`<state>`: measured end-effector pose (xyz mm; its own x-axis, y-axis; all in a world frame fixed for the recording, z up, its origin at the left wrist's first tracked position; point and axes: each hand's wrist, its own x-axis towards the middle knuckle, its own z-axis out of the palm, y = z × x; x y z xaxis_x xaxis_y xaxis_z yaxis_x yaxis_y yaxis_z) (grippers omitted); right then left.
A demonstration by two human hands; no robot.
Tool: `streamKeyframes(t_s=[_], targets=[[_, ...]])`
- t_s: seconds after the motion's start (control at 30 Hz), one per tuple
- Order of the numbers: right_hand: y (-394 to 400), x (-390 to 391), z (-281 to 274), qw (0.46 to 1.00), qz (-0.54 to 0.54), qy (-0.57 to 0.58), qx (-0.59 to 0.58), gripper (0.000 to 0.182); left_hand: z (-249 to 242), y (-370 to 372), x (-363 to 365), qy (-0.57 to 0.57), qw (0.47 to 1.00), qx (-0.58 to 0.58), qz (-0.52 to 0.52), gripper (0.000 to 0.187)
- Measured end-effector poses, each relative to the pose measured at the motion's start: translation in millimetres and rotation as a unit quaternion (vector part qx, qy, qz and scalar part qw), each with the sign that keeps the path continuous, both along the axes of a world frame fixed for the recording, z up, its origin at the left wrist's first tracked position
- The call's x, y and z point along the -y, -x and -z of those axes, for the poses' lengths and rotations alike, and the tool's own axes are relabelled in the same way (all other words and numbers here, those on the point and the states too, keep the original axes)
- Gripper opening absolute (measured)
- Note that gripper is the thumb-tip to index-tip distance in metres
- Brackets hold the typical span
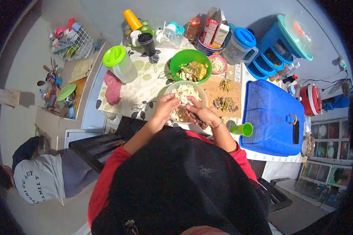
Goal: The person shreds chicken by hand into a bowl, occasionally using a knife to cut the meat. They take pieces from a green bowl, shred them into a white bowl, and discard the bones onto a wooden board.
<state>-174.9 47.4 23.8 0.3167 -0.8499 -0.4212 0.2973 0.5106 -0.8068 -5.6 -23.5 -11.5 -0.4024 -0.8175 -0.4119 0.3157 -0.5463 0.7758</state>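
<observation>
Over a whitish bowl (167,91) of pale shreds (190,91), my left hand (168,107) and my right hand (202,113) meet. Between their fingertips is a piece of pale meat (183,99), like cooked chicken, and both hands are closed on it. Behind that bowl stands a green bowl (175,62) with yellowish chunks (195,71) in it, like chicken pieces with skin. A small pink bowl (226,69) of pale shreds is beside it. To the right, two dark brownish heaps of scraps (224,104) lie on a brown board (234,87).
Right of the board stands a blue mesh food cover (270,121), with a green cup (245,129) near it. A lidded pitcher (121,64) and pink cloth (113,87) are at left. A blue-lidded jug (241,45) stands behind. A person (41,176) is at far left.
</observation>
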Motion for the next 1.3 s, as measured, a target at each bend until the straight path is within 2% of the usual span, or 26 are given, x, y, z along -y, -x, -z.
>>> streamKeyframes(t_s=[0.13,0.17,0.27,0.3,0.4,0.43,0.57,0.67,0.7,0.8,0.93,0.97,1.07,1.1,1.2,1.23,1.3], targets=[[7.8,4.7,-5.4,0.997,0.059,0.001,0.040,0.034,4.1,-4.6,0.6,0.007,1.000,0.017,-0.004,0.019],[3.8,0.3,-10.7,0.999,0.048,-0.023,0.007,0.043,2.4,-5.4,1.2,0.014,1.000,0.025,0.007,0.019],[6.4,2.7,20.6,0.997,0.058,0.007,-0.050,0.050,4.9,-3.5,2.0,0.014,0.999,0.048,-0.009,0.018],[8.7,4.7,0.8,0.997,0.063,-0.020,-0.051,0.051,1.1,-3.2,1.4,0.005,0.999,0.041,-0.014,0.018],[6.8,0.8,8.4,0.993,0.004,0.013,-0.116,0.048,-5.7,-4.7,-2.5,-0.022,0.999,0.019,-0.029,0.017],[3.5,-1.7,4.8,0.996,-0.039,-0.001,-0.083,0.046,-5.3,-4.3,-4.2,-0.030,0.999,0.009,-0.031,0.017],[2.7,4.9,5.0,0.993,0.103,-0.005,-0.050,0.036,2.8,-0.7,-0.5,-0.030,0.999,0.013,-0.041,0.015],[-0.4,-0.5,10.4,0.998,-0.014,-0.005,-0.064,0.031,4.0,0.3,-1.4,0.004,1.000,0.016,0.002,0.013],[1.7,2.0,8.9,0.997,-0.019,0.040,-0.065,0.032,2.9,2.2,-0.4,0.002,1.000,0.022,-0.004,0.012],[2.8,3.7,3.2,0.998,0.053,0.026,0.033,0.032,0.5,1.5,-0.8,-0.004,0.999,0.029,-0.017,0.011],[3.8,3.0,13.9,0.999,-0.015,0.032,-0.003,0.030,-11.1,0.0,-3.9,0.016,0.998,0.058,0.001,0.012],[5.2,3.3,15.5,0.998,0.041,0.034,-0.024,0.030,-12.8,0.1,-4.5,0.022,0.997,0.075,-0.002,0.012],[4.0,4.6,-7.1,0.998,0.057,-0.021,-0.004,0.030,-6.2,-4.2,-0.4,0.013,0.999,0.037,0.005,0.013],[4.5,5.4,1.9,0.995,-0.021,0.003,-0.096,0.030,-4.1,-4.8,0.1,0.008,0.999,0.044,0.008,0.013],[14.0,9.7,13.1,0.997,0.049,0.010,-0.065,0.030,-1.9,-3.4,1.9,0.000,0.999,0.053,0.004,0.014],[15.0,11.2,13.5,0.997,0.067,0.019,0.016,0.030,-2.6,-4.1,0.4,-0.003,0.999,0.052,-0.005,0.013],[8.3,7.4,5.9,0.999,0.007,-0.010,-0.053,0.029,-3.7,-5.0,-1.2,0.003,0.999,0.052,-0.016,0.012]])
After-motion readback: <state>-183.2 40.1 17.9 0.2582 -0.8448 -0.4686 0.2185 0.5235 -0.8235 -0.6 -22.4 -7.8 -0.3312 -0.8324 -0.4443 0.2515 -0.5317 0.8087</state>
